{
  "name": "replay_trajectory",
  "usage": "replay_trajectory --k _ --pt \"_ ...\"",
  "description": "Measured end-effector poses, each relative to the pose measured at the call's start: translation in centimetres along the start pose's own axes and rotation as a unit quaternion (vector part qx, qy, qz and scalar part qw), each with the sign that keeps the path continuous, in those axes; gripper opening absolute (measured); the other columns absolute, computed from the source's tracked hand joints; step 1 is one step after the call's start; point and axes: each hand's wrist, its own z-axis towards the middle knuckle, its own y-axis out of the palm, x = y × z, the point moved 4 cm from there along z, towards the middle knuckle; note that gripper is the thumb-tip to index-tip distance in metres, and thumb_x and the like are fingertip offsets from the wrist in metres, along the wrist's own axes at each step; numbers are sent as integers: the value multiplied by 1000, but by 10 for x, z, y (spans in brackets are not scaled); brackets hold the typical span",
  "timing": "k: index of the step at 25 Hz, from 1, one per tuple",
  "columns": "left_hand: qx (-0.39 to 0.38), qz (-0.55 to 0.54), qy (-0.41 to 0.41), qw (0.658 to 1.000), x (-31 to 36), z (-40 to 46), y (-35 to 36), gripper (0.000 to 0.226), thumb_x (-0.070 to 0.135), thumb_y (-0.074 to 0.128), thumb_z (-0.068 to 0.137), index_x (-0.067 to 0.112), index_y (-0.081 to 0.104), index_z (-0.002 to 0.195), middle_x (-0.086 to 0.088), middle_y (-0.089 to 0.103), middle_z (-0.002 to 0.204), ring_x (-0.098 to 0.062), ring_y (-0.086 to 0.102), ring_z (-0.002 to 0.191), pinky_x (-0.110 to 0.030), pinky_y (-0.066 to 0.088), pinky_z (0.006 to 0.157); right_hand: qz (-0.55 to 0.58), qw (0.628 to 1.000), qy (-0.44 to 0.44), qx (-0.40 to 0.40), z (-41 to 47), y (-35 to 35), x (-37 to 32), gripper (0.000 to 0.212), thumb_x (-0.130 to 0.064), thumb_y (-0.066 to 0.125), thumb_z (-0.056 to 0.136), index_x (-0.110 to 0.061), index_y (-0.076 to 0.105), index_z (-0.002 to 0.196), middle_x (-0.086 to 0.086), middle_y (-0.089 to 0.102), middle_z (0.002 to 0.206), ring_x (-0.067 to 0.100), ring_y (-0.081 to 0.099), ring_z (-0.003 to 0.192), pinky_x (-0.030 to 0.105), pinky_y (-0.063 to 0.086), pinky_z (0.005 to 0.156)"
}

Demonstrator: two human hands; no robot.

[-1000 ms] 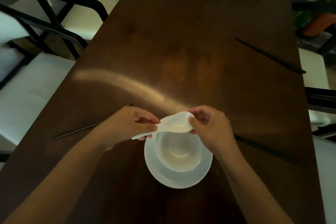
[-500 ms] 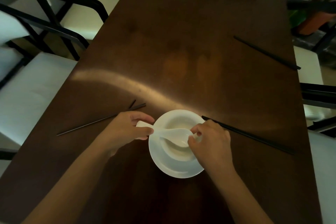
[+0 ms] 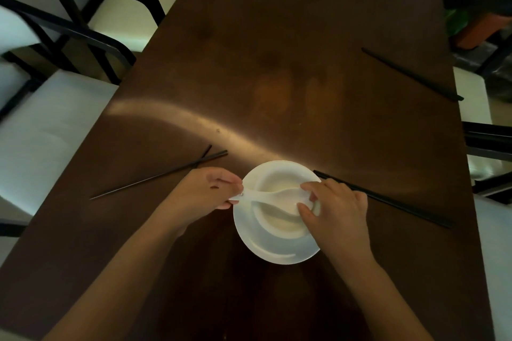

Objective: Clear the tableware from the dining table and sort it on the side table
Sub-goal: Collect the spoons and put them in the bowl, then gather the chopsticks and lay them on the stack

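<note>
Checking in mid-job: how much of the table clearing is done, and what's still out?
Done: a white bowl sits stacked on a white plate. In hand: the left hand pinches the white spoon by its handle while the right hand holds its scoop over the bowl. Left: three pairs of black chopsticks lie on the dining table. The side table is not in view.
</note>
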Motion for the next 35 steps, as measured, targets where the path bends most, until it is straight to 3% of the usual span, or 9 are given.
replay_trajectory --k 5,8,10,13,17,20,24,31,35 --pt "100 -1 27 995 -11 2 -43 12 24 55 89 29 66 88 8 71 89 -5 68 78 -22 48 72 92 995 -33 4 20 -16 -16 22 -26 69 80 -26 66 102 -16 54 79 3 51 70 37 46 86" --pt "239 196 96 946 -26 3 -72 28 27 65 82 21 63 109 4 64 104 -13 61 96 -25 45 77 114 983 -141 -14 67 -14 -55 25 -27 64 82 -24 64 107 -8 60 91 4 49 81 29 47 80" --pt "224 373 91 896 -41 12 -77 54 35 69 78 18 53 126 -3 56 123 -21 52 113 -36 44 93 82 967 -230 -72 104 5 -88 31 -27 63 83 -24 62 114 -4 61 104 9 49 95 31 46 86" --pt "186 512 38 838 -64 23 -78 68 46 67 76 23 42 134 -4 49 132 -23 46 121 -43 37 103 -49 909 -358 -207 136 57 -125 42 -29 62 84 -26 55 125 0 56 123 18 44 115 37 40 94" --pt "223 456 108 855 -70 28 -81 40 30 69 78 19 60 115 -1 59 106 -20 56 97 -33 44 80 -173 830 -457 -271 145 110 -144 42 -26 63 82 -25 55 123 5 52 124 23 42 118 41 42 91" --pt "214 394 119 886 -69 32 -82 20 21 63 83 19 61 103 2 57 95 -18 56 89 -26 40 65 -154 828 -484 -237 148 119 -150 16 -21 62 82 -19 64 98 3 57 104 21 50 103 37 43 81" --pt "194 394 132 889 -60 40 -81 17 15 58 86 13 65 102 -6 59 95 -23 55 90 -33 47 69 -136 838 -468 -246 153 117 -141 8 -20 59 84 -14 62 79 -3 59 82 17 52 87 34 41 77" --pt "121 383 182 898 -1 65 -72 21 15 56 89 9 70 104 -13 70 97 -29 63 93 -40 49 81 -52 900 -332 -279 180 58 -99 14 -27 60 86 -21 69 95 -3 64 91 13 59 84 31 49 75" --pt "114 294 199 928 62 87 -58 13 13 60 86 10 73 88 -6 73 80 0 65 66 -20 52 64 73 972 -199 -105 192 -23 -18 33 -28 67 81 -25 61 114 -12 56 92 -2 53 77 11 40 67"
